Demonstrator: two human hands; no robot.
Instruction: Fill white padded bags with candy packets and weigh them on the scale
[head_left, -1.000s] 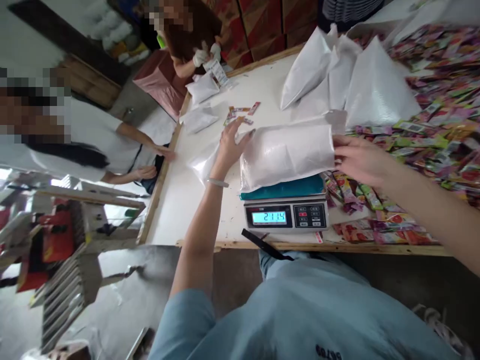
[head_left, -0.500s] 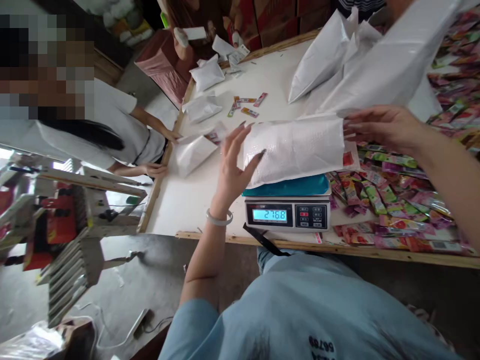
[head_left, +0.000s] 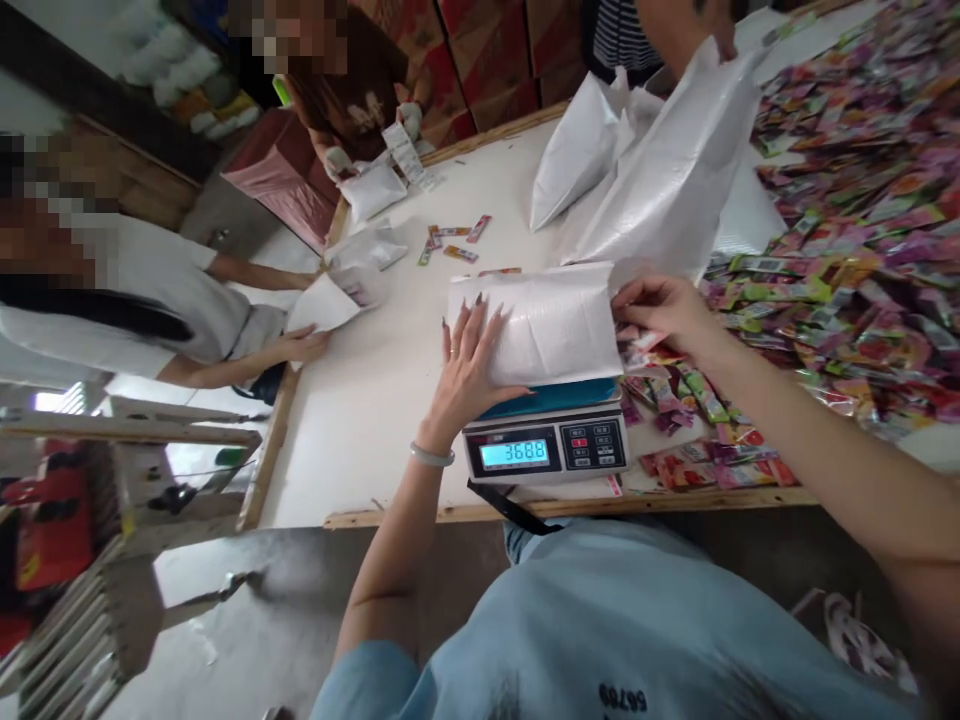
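Note:
A white plastic mailer bag lies on its side on a digital scale with a blue-green pan. The scale's lit display reads about 3688. My left hand rests flat on the bag's left end, fingers spread. At the bag's right, mouth end, my right hand has its fingers closed on the edge. Small pink snack packets show just below those fingers, partly hidden by the hand.
A heap of colourful packets covers the table's right side. Large white sacks stand behind the scale, with a person's hand at one. Several loose packets lie mid-table. Two co-workers handle white bags at the left and far edges.
My left hand has lowered from the bag's raised end to lie flat on it. My right hand has closed in at its mouth. The display rose from about 2768 to 3688.

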